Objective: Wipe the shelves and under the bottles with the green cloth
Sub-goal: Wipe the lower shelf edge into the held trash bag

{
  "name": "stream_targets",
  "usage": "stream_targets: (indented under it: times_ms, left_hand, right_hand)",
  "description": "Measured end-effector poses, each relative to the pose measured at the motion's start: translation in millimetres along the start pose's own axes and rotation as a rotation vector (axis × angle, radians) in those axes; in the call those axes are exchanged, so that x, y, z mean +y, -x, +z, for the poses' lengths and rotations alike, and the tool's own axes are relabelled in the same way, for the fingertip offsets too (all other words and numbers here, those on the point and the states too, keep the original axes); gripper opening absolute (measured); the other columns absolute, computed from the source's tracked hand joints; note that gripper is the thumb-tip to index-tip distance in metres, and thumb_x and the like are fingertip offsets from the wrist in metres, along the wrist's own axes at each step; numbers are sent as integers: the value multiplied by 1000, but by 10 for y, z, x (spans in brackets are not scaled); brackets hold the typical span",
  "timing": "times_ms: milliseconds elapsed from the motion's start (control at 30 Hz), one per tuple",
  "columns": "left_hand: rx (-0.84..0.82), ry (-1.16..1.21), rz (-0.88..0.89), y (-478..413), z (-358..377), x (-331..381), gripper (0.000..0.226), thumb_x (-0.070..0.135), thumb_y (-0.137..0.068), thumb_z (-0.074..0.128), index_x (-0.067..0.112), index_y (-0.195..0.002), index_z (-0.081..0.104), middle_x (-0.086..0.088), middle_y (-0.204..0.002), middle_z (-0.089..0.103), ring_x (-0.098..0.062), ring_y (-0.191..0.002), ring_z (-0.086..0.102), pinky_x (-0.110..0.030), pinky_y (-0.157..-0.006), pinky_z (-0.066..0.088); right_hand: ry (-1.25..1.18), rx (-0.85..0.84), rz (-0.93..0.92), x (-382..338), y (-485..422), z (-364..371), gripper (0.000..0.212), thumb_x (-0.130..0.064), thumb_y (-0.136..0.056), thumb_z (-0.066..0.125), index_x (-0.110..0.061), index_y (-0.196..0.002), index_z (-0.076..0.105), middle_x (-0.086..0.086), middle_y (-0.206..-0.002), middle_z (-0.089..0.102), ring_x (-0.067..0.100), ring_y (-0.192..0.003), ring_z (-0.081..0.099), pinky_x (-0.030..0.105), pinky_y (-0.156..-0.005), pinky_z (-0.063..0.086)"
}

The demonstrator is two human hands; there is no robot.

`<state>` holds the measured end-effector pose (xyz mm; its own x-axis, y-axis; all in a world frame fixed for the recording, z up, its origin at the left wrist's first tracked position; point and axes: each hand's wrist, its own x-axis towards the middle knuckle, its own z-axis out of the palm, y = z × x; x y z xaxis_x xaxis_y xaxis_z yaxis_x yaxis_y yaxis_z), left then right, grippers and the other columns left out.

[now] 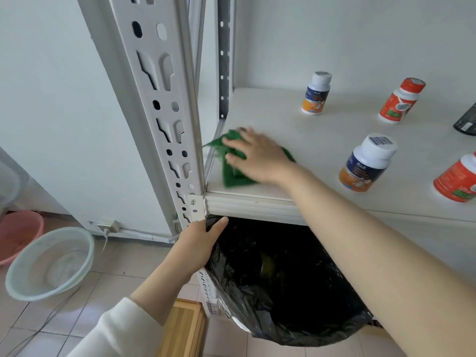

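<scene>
The green cloth (231, 173) lies on the white shelf (322, 135) at its front left corner. My right hand (257, 157) presses flat on the cloth with straight fingers. My left hand (198, 243) grips the white perforated shelf post (164, 104) just below the shelf edge. Two blue-and-orange bottles (315, 95) (365, 163) and two red bottles (400, 103) (457, 180) stand upright on the shelf to the right of the cloth.
A bin lined with a black bag (283, 287) stands under the shelf. A white basin (51, 264) and a pink basin (18, 233) sit on the tiled floor at left. A dark object (467, 122) shows at the right edge. A wooden box (183, 328) lies below.
</scene>
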<state>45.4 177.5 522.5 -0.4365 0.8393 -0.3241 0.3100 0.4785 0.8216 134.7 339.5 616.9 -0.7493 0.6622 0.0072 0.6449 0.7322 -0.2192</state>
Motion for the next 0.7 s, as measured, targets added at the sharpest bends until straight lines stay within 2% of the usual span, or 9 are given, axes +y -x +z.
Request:
stream_targets:
  times_ms: [67, 133, 233, 300, 467, 533, 633, 700]
  left_hand:
    - [-14, 7, 8, -13, 7, 1, 63, 58, -84, 46, -1, -102, 58, -18, -85, 65, -32, -77, 63, -37, -69, 49]
    - [-12, 9, 25, -19, 11, 9, 57, 54, -86, 47, 1, -98, 61, -23, -86, 66, -36, -80, 64, -33, -66, 44]
    - [9, -10, 34, 20, 21, 33, 54, 53, -87, 46, 1, -94, 61, -21, -82, 64, -36, -82, 64, -33, -66, 43]
    - [17, -18, 40, 75, 47, 64, 51, 51, -88, 46, 1, -89, 60, -15, -81, 62, -35, -85, 63, -34, -68, 45]
    - [-41, -23, 32, 257, 215, 142, 46, 51, -89, 45, 7, -86, 58, -13, -78, 63, -32, -81, 62, -33, -64, 41]
    - [-70, -29, 40, 319, 323, 176, 45, 51, -89, 44, 8, -83, 57, -16, -78, 64, -34, -80, 63, -32, -63, 41]
    - [-73, -51, 68, 444, 568, 288, 39, 47, -90, 46, 11, -80, 57, -9, -73, 63, -33, -81, 63, -32, -63, 39]
    - [-49, -76, 79, 541, 768, 402, 37, 44, -91, 47, 11, -83, 59, -9, -76, 64, -32, -83, 63, -32, -63, 40]
  right_hand:
    - [-23, -4, -98, -123, 357, 42, 46, -43, -96, 28, -35, -141, 26, -4, -157, 5, 14, -145, 1, 36, -117, 3]
    - [-21, 70, -120, -97, 688, 85, 44, -42, -95, 29, -34, -139, 32, -6, -156, 13, 12, -144, 9, 32, -115, 8]
    - [46, 311, -99, 18, 1037, 160, 45, -41, -89, 33, -23, -125, 54, 5, -140, 48, 22, -129, 45, 25, -103, 25]
    - [110, 400, -47, 123, 1216, 208, 39, -36, -87, 41, -18, -114, 63, 8, -123, 62, 25, -114, 60, 27, -92, 31]
    - [90, 478, -23, 308, 1679, 179, 27, -31, -85, 49, -14, -98, 66, 5, -99, 70, 23, -89, 67, 27, -77, 41]
    - [-22, 445, 7, 342, 1866, 103, 31, -34, -85, 48, -13, -99, 66, 4, -94, 70, 24, -86, 67, 29, -76, 42]
    - [-364, 410, 133, 402, 2154, -72, 32, -36, -89, 50, -18, -113, 60, 5, -101, 69, 22, -91, 63, 24, -79, 42]
    - [-594, 347, 209, 531, 2370, -137, 27, -32, -91, 49, -26, -116, 55, 3, -101, 67, 17, -92, 59, 10, -76, 40]
